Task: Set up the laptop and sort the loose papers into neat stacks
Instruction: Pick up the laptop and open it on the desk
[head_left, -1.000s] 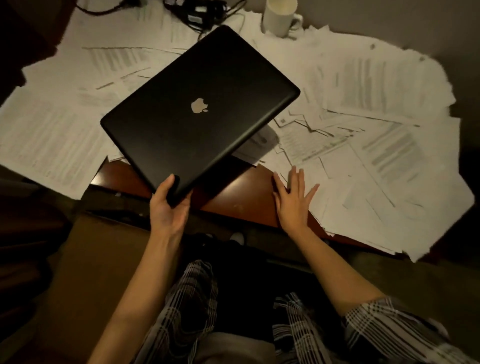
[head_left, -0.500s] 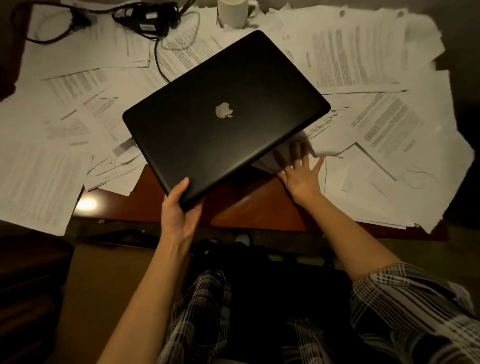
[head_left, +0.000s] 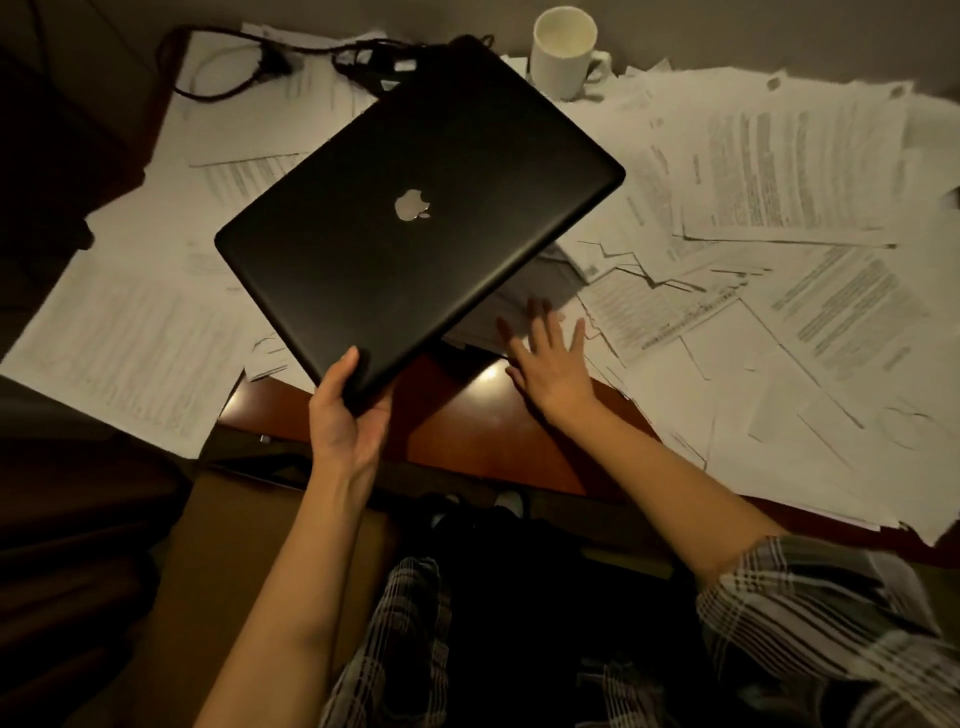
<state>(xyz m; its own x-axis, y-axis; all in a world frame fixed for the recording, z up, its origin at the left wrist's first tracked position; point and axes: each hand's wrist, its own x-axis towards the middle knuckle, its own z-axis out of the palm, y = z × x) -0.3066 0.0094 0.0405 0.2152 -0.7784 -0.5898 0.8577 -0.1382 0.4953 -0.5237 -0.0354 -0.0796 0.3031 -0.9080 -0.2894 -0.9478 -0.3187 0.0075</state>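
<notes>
My left hand (head_left: 347, 415) grips the near corner of a closed black laptop (head_left: 415, 208), lid logo up, and holds it tilted above the desk. My right hand (head_left: 551, 358) lies flat with spread fingers on the desk's bare strip and the edge of the loose papers (head_left: 779, 249), partly under the laptop's lower edge. Printed sheets cover most of the desk on both sides, overlapping at all angles; those beneath the laptop are hidden.
A white mug (head_left: 566, 52) stands at the back, right of the laptop's far corner. A black charger with tangled cable (head_left: 244, 67) lies at the back left. The brown wooden desk (head_left: 467, 431) shows bare near its front edge. Paper overhangs the front edge at left.
The laptop stays lifted in my left hand, slightly raised and shifted toward the back. My right hand slid forward on the desk into the papers beneath the laptop.
</notes>
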